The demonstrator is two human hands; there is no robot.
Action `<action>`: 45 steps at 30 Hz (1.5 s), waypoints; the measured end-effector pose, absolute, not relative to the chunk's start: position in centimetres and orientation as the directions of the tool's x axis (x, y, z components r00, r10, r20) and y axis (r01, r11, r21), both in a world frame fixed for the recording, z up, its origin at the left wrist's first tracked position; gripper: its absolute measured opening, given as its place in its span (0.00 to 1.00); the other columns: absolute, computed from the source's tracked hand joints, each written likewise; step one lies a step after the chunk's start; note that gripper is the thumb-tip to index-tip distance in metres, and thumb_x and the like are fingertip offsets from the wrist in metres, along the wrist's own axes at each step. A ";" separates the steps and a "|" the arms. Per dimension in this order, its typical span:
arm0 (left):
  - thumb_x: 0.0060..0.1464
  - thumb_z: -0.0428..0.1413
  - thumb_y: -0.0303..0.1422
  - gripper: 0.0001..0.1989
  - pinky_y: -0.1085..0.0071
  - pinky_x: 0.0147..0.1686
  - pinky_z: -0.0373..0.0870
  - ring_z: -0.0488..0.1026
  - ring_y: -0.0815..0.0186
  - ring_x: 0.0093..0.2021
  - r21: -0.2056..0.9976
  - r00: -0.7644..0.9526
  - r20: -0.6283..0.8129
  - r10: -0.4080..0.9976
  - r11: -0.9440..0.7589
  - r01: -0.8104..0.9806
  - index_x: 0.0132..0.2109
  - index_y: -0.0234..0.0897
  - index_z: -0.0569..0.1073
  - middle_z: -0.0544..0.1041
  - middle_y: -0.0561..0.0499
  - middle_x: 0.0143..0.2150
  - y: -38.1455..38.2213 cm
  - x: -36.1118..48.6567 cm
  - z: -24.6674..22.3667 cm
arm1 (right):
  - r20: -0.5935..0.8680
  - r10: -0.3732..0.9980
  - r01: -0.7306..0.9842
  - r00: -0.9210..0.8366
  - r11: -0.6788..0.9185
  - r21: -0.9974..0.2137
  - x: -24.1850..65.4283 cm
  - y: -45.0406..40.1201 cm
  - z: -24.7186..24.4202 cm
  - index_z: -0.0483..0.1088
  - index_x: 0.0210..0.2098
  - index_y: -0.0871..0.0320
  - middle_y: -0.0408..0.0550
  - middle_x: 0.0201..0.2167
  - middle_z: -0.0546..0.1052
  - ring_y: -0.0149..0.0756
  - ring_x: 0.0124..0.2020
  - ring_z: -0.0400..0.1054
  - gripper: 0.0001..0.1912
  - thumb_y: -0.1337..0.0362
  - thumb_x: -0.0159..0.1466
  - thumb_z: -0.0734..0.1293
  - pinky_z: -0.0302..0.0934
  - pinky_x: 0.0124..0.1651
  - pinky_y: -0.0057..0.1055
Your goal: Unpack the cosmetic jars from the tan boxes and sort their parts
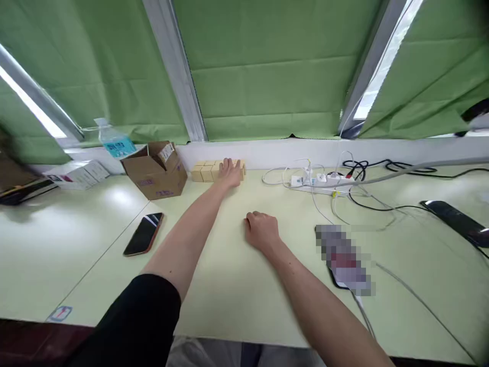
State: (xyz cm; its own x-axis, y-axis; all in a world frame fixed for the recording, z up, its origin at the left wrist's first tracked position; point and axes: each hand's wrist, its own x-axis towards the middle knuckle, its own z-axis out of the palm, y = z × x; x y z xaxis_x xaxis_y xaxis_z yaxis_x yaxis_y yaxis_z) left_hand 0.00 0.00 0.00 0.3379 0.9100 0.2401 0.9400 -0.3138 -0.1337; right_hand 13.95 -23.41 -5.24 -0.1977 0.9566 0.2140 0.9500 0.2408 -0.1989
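Tan cubes (207, 175), at the back of the table (229, 290) by the white ledge (267, 154). Got left hand (229, 176) palm-down over them, arm (187, 237) stretched way out, fingers (230, 164) slightly spread, can't tell if pinching any. Got right hand (262, 230) in a loose fist on the table. Plus 1 open cardboard box (164, 178) just left, can't see inside, and 1 blue-labelled bottle (116, 141).

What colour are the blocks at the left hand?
The blocks are pale yellow-tan, seen in the head view.

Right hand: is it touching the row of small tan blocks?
No, the right hand rests on the table, nearer the person, with a gap between it and the tan blocks.
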 end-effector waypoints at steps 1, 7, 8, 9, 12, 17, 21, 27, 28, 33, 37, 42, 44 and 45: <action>0.59 0.59 0.31 0.35 0.38 0.70 0.54 0.53 0.31 0.76 -0.132 0.343 0.244 0.907 -0.319 0.938 0.72 0.28 0.65 0.60 0.21 0.74 0.0 0.2 -0.3 | 0.211 0.957 0.950 -0.197 0.240 -0.200 13.9 -23.4 -5.2 0.78 0.46 0.56 0.52 0.44 0.84 0.45 0.45 0.81 0.16 0.62 0.77 0.58 0.62 0.37 0.36; 0.63 0.56 0.33 0.30 0.44 0.74 0.50 0.52 0.37 0.77 -0.087 0.393 0.279 0.876 -0.385 0.919 0.69 0.29 0.65 0.62 0.25 0.74 -0.6 1.2 -1.1 | 0.195 0.959 0.945 -0.205 0.246 -0.215 13.9 -23.2 -5.1 0.78 0.46 0.56 0.54 0.45 0.84 0.44 0.46 0.80 0.16 0.62 0.77 0.58 0.63 0.39 0.35; 0.63 0.56 0.33 0.29 0.45 0.74 0.51 0.55 0.38 0.76 -0.075 0.409 0.279 0.869 -0.405 0.911 0.69 0.29 0.65 0.65 0.25 0.73 -0.8 1.4 -1.1 | 0.193 0.959 0.944 -0.206 0.247 -0.220 13.9 -23.2 -5.1 0.78 0.46 0.56 0.54 0.46 0.84 0.44 0.46 0.80 0.16 0.61 0.77 0.58 0.64 0.39 0.35; 0.64 0.56 0.33 0.28 0.45 0.73 0.52 0.59 0.39 0.74 -0.062 0.427 0.276 0.861 -0.427 0.902 0.68 0.29 0.65 0.68 0.26 0.70 -0.9 1.6 -1.1 | 0.192 0.959 0.942 -0.208 0.249 -0.224 14.0 -23.1 -5.1 0.78 0.47 0.55 0.54 0.46 0.84 0.44 0.46 0.80 0.16 0.61 0.77 0.58 0.64 0.40 0.35; 0.64 0.56 0.31 0.23 0.47 0.71 0.55 0.67 0.42 0.68 -0.025 0.472 0.276 0.837 -0.485 0.874 0.64 0.31 0.68 0.74 0.30 0.63 -1.3 2.2 -0.8 | 0.194 0.959 0.937 -0.207 0.252 -0.241 14.1 -23.1 -5.2 0.78 0.46 0.55 0.53 0.46 0.84 0.44 0.46 0.80 0.15 0.61 0.77 0.59 0.65 0.40 0.35; 0.61 0.61 0.32 0.31 0.46 0.70 0.60 0.68 0.40 0.68 0.022 0.499 0.296 0.815 -0.528 0.849 0.69 0.34 0.64 0.70 0.31 0.68 -2.8 2.8 -0.2 | 0.225 0.959 0.931 -0.171 0.232 -0.282 14.3 -23.2 -5.0 0.76 0.48 0.55 0.53 0.46 0.83 0.43 0.45 0.79 0.14 0.61 0.77 0.59 0.67 0.41 0.37; 0.61 0.64 0.38 0.36 0.46 0.64 0.71 0.70 0.39 0.67 0.220 0.420 0.354 0.836 -0.510 0.831 0.72 0.36 0.64 0.67 0.33 0.71 -6.1 1.8 -0.2 | 0.312 0.946 0.918 -0.092 0.202 -0.342 14.7 -23.3 -4.7 0.70 0.60 0.55 0.56 0.55 0.80 0.46 0.53 0.76 0.15 0.63 0.77 0.59 0.70 0.43 0.39; 0.58 0.66 0.42 0.29 0.53 0.60 0.78 0.72 0.49 0.65 0.537 0.397 0.485 0.779 -0.624 0.568 0.64 0.44 0.74 0.72 0.42 0.64 -15.0 -1.4 -1.7 | 0.538 0.843 0.815 0.013 0.303 -0.495 15.2 -23.0 -5.3 0.53 0.74 0.58 0.63 0.70 0.66 0.53 0.70 0.61 0.41 0.55 0.69 0.71 0.74 0.55 0.45; 0.57 0.66 0.42 0.28 0.55 0.56 0.80 0.73 0.50 0.64 0.581 0.386 0.481 0.787 -0.616 0.533 0.64 0.45 0.74 0.72 0.43 0.64 -16.5 -1.9 -2.0 | 0.554 0.832 0.803 -0.009 0.336 -0.492 15.1 -23.1 -5.3 0.52 0.75 0.58 0.64 0.71 0.65 0.53 0.71 0.60 0.42 0.56 0.68 0.71 0.74 0.57 0.46; 0.56 0.68 0.40 0.27 0.58 0.50 0.84 0.72 0.49 0.67 0.668 0.353 0.485 0.800 -0.600 0.441 0.62 0.48 0.76 0.71 0.44 0.66 -20.7 -3.0 -2.8 | 0.579 0.804 0.795 -0.135 0.437 -0.421 15.0 -23.9 -5.1 0.59 0.71 0.60 0.61 0.66 0.72 0.53 0.66 0.65 0.37 0.63 0.65 0.69 0.72 0.59 0.46; 0.58 0.67 0.41 0.25 0.58 0.52 0.84 0.71 0.50 0.69 0.664 0.383 0.498 0.778 -0.626 0.408 0.62 0.48 0.76 0.71 0.43 0.67 -21.1 -3.1 -3.0 | 0.541 0.826 0.806 -0.160 0.426 -0.412 15.1 -24.4 -5.0 0.63 0.69 0.59 0.60 0.64 0.74 0.51 0.63 0.68 0.32 0.62 0.67 0.68 0.74 0.56 0.46; 0.66 0.59 0.49 0.21 0.57 0.55 0.83 0.76 0.52 0.64 0.740 0.383 0.419 0.823 -0.554 0.381 0.60 0.46 0.77 0.75 0.43 0.66 -20.7 -3.4 -3.4 | 0.496 0.855 0.828 -0.151 0.383 -0.410 15.3 -24.4 -5.3 0.66 0.66 0.56 0.58 0.63 0.76 0.49 0.61 0.69 0.26 0.59 0.70 0.68 0.74 0.53 0.43; 0.67 0.58 0.52 0.23 0.57 0.54 0.83 0.80 0.54 0.59 0.764 0.350 0.400 0.847 -0.519 0.383 0.59 0.44 0.78 0.78 0.42 0.64 -20.6 -3.6 -3.5 | 0.489 0.858 0.834 -0.157 0.381 -0.400 15.2 -24.5 -5.3 0.67 0.66 0.55 0.57 0.64 0.76 0.49 0.62 0.69 0.26 0.59 0.71 0.69 0.74 0.54 0.43; 0.67 0.58 0.53 0.23 0.57 0.53 0.83 0.81 0.55 0.56 0.770 0.336 0.397 0.854 -0.509 0.385 0.59 0.44 0.78 0.79 0.42 0.64 -20.6 -3.6 -3.5 | 0.487 0.858 0.836 -0.162 0.381 -0.395 15.2 -24.5 -5.2 0.67 0.66 0.55 0.57 0.64 0.76 0.49 0.62 0.69 0.26 0.59 0.71 0.69 0.73 0.54 0.42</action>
